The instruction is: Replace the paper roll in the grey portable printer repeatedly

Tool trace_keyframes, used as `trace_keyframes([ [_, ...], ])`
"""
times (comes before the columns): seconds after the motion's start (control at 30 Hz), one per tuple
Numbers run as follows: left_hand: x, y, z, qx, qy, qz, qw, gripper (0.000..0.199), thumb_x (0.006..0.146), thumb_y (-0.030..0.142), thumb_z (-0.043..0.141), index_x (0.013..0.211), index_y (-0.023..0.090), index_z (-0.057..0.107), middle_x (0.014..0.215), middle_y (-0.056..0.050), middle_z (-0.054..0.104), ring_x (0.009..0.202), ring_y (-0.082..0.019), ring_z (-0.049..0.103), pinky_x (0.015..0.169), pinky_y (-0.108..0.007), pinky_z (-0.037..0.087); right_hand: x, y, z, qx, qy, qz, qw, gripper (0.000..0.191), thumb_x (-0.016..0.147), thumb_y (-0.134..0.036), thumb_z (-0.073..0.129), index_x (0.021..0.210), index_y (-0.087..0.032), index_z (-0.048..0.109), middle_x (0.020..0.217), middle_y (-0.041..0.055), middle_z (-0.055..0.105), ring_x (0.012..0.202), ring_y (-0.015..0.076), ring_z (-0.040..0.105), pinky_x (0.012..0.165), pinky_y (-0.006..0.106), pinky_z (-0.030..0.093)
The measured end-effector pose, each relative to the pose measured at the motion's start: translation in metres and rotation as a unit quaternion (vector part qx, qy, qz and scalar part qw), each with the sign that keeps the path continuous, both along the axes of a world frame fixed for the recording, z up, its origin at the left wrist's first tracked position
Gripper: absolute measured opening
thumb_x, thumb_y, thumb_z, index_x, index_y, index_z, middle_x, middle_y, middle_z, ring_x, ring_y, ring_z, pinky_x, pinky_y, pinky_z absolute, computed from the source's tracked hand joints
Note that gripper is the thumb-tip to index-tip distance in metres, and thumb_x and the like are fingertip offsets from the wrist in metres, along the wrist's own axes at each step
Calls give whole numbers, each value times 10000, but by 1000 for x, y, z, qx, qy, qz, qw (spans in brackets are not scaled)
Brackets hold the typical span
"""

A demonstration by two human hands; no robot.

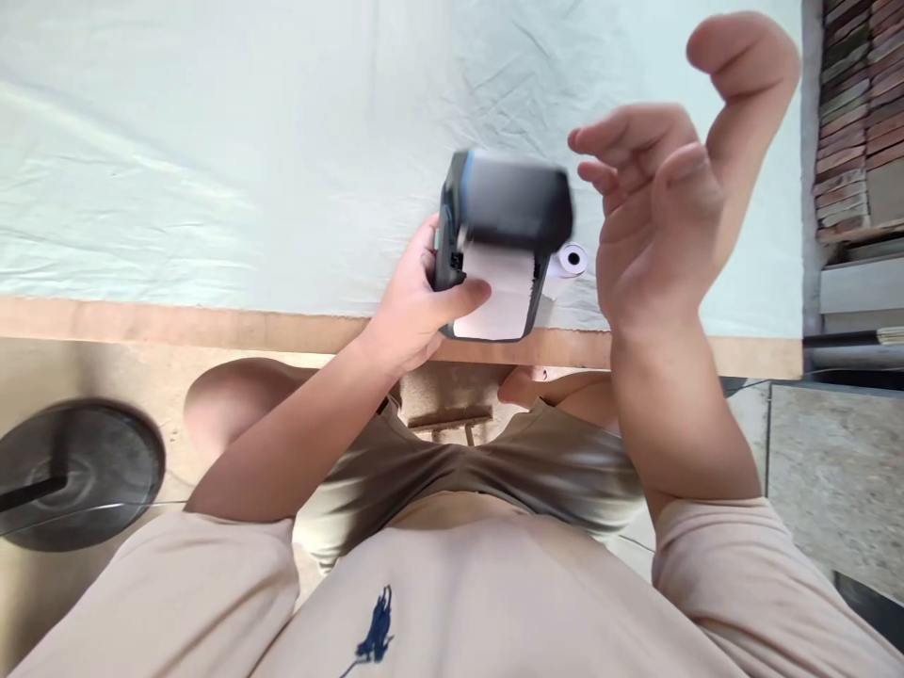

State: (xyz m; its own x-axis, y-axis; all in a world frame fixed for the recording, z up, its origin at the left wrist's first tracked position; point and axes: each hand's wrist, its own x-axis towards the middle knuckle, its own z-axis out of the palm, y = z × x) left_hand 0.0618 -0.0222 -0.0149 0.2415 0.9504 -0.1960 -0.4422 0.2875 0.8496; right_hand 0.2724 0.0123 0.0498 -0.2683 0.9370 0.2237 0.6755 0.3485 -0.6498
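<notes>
Pale cloth [212,160] over a table, brown edge [176,317] showing; stacked slabs [840,141] at 2 o'clock, round dark base [105,499] at 8. My dark handheld device [519,202] sits centre, held near the table edge, long axis roughly 12–6, white paper [503,306] toward 6. Left hand [416,306] wraps it, thumb over paper. Right hand [656,217], 2 o'clock, half-open, gripping nothing. Device markings: too blurred to read.

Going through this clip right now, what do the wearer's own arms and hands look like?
The left hand and right hand are bare; no glove or watch shows. Loose, plain beige short sleeves leave both forearms uncovered.
</notes>
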Motion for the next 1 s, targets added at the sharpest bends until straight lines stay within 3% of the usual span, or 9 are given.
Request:
trace_keyframes([
  [0.17, -2, 0, -1, 0, -12, -11, 1000, 747, 650, 461, 1019, 1265, 294, 629, 1168, -29, 808, 1356, -361, 726, 1047, -425, 646, -21, -8, -9, 10, 22, 13, 1000, 493, 1002, -575, 687, 1396, -292, 597, 1356, 119, 633, 1395, 367, 606, 990, 528, 649],
  [0.33, -2, 1, 5, -7, -58, -28, 998, 513, 828, 579, 864, 1210, 295, 674, 1200, -68, 809, 1378, -403, 692, 1063, -513, 614, -26, -23, -6, 86, 32, 113, 989, 421, 989, -412, 681, 1372, -251, 610, 1427, 110, 660, 1469, 317, 576, 1210, 524, 544],
  [0.43, -2, 0, 6, -6, -51, -31, 998, 465, 824, 629, 847, 1138, 303, 741, 1188, -63, 818, 1390, -419, 672, 1055, -501, 610, -27, -28, -1, 100, 10, 130, 986, 407, 1027, -410, 640, 1389, -227, 604, 1450, 120, 665, 1465, 301, 591, 1224, 525, 535],
  [0.53, -3, -1, 5, -10, -55, -21, 998, 399, 826, 554, 855, 1128, 305, 776, 1117, -50, 814, 1270, -385, 730, 979, -461, 625, -28, -29, -1, 110, 4, 115, 987, 349, 1047, -376, 612, 1373, -253, 591, 1408, 97, 692, 1427, 288, 623, 1208, 527, 549],
  [0.67, -5, -1, 3, -6, -64, -27, 998, 342, 867, 412, 840, 1172, 274, 768, 1044, -27, 794, 981, -261, 766, 834, -372, 604, -27, -29, -5, 136, -11, 114, 984, 362, 1017, -288, 638, 1374, -273, 576, 1387, 82, 693, 1388, 267, 629, 1189, 490, 566],
  [0.73, -5, 0, 2, -1, -80, -31, 996, 321, 898, 358, 816, 1195, 252, 756, 1040, -27, 789, 934, -224, 756, 816, -340, 596, -25, -30, -6, 122, -44, 96, 987, 348, 1042, -314, 621, 1385, -284, 575, 1391, 85, 684, 1382, 265, 625, 1189, 490, 570],
  [0.8, -3, 0, 2, 3, -115, -40, 993, 306, 964, 407, 752, 1208, 222, 757, 1075, -54, 801, 1088, -260, 771, 938, -362, 623, -22, -30, -5, 120, -70, 81, 987, 351, 1060, -388, 613, 1395, -288, 580, 1413, 102, 667, 1404, 274, 608, 1193, 501, 566],
  [0.9, 2, 2, 3, -41, -156, -28, 986, 437, 1106, 518, 505, 1139, 170, 767, 1141, -102, 816, 1415, -325, 682, 1170, -448, 596, -17, -30, -3, 128, -90, 70, 985, 395, 1061, -470, 618, 1390, -251, 601, 1491, 139, 619, 1446, 290, 572, 1199, 515, 549],
  [1.0, 5, 4, 7, -102, -136, 27, 985, 494, 1168, 434, 368, 1016, 163, 752, 1137, -100, 821, 1487, -309, 645, 1215, -477, 591, -15, -30, 0, 81, -101, 90, 987, 463, 1053, -464, 622, 1452, -235, 570, 1536, 138, 599, 1437, 299, 575, 1176, 510, 558],
])
